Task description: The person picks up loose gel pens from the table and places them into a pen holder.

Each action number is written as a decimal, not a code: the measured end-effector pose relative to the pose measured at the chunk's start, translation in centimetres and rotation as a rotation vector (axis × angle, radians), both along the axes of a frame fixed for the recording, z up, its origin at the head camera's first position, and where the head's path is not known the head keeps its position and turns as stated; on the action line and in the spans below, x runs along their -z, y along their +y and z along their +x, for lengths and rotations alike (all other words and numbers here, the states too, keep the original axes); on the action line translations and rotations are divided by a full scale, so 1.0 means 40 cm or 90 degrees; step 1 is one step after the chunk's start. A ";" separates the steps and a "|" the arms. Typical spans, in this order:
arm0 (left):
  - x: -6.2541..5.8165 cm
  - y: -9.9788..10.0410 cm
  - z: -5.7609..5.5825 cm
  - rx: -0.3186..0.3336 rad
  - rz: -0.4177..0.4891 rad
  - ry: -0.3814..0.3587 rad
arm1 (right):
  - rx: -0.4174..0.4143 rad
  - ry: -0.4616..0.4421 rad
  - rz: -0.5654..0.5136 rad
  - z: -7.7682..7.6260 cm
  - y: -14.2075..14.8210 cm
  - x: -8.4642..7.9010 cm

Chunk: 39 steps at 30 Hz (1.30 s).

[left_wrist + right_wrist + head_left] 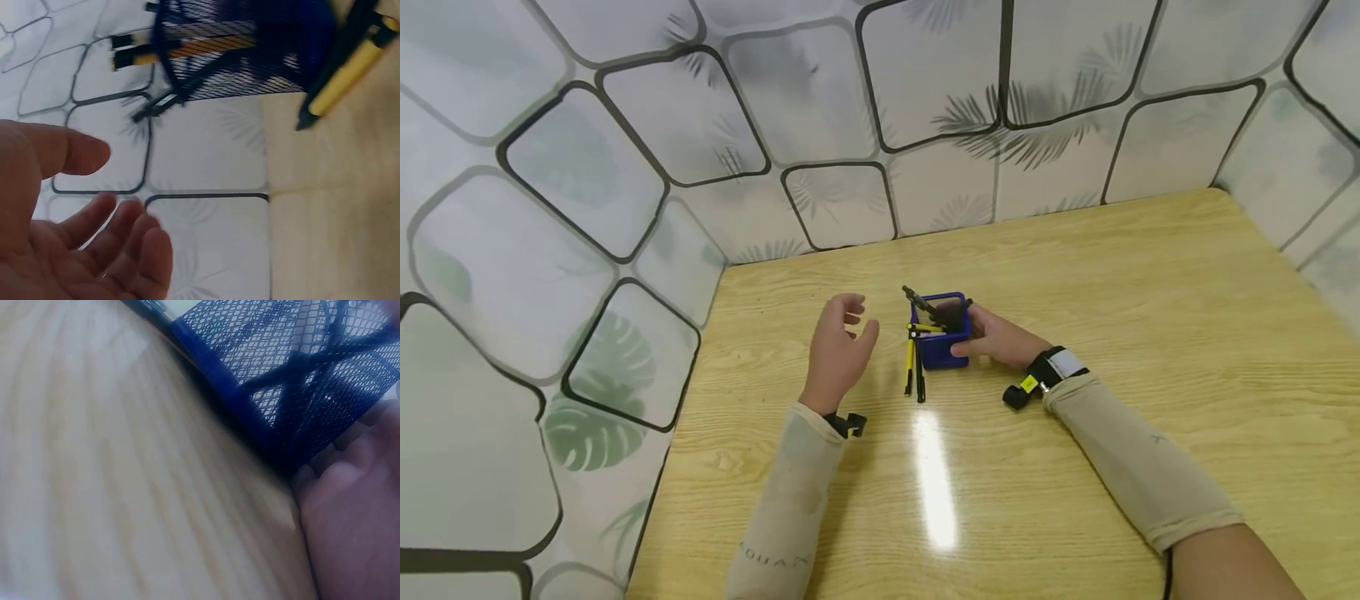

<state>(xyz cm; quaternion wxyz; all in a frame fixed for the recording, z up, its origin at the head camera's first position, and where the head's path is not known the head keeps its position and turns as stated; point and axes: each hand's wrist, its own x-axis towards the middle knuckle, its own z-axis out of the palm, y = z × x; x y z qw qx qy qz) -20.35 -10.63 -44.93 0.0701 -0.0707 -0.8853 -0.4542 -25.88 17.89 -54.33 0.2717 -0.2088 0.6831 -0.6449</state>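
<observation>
A blue mesh pen holder (pixel 945 355) stands on the table with several pens (pixel 950 315) poking out of its top. My right hand (pixel 1000 337) grips it from the right, thumb at the front and fingers round the far side. In the right wrist view, the fingers (pixel 337 478) lie against the mesh. Left of the holder, my left hand (pixel 838 350) hovers with relaxed fingers and thumb apart, holding nothing. Beside the holder's front left corner are a yellow pen (pixel 909 368) and a black pen (pixel 920 372); in the left wrist view they look blurred.
The wooden table (pixel 1112 283) reaches back to a wall (pixel 940 183) with a leaf and rounded-frame pattern. Another patterned wall (pixel 647 358) borders the table's left side. A strip of light reflects off the tabletop in front of the holder.
</observation>
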 end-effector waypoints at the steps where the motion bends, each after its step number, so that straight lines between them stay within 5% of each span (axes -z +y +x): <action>1: 0.008 0.001 -0.001 0.006 -0.033 -0.027 | -0.001 -0.003 -0.004 0.000 0.000 0.000; 7: 0.053 0.013 -0.007 0.066 -0.211 -0.173 | -0.002 0.000 -0.009 0.000 -0.002 0.001; 13: 0.101 0.023 -0.008 0.120 -0.307 -0.225 | -0.008 -0.003 -0.019 0.000 -0.004 0.001; 22: 0.126 0.024 -0.032 0.198 -0.336 -0.258 | -0.001 -0.007 0.002 0.001 0.000 -0.001; 29: 0.116 0.027 -0.033 0.206 -0.313 -0.302 | -0.012 0.025 0.003 -0.002 -0.004 0.003; 39: 0.116 0.017 -0.038 0.222 -0.301 -0.292 | -0.003 0.018 0.020 -0.002 0.001 0.000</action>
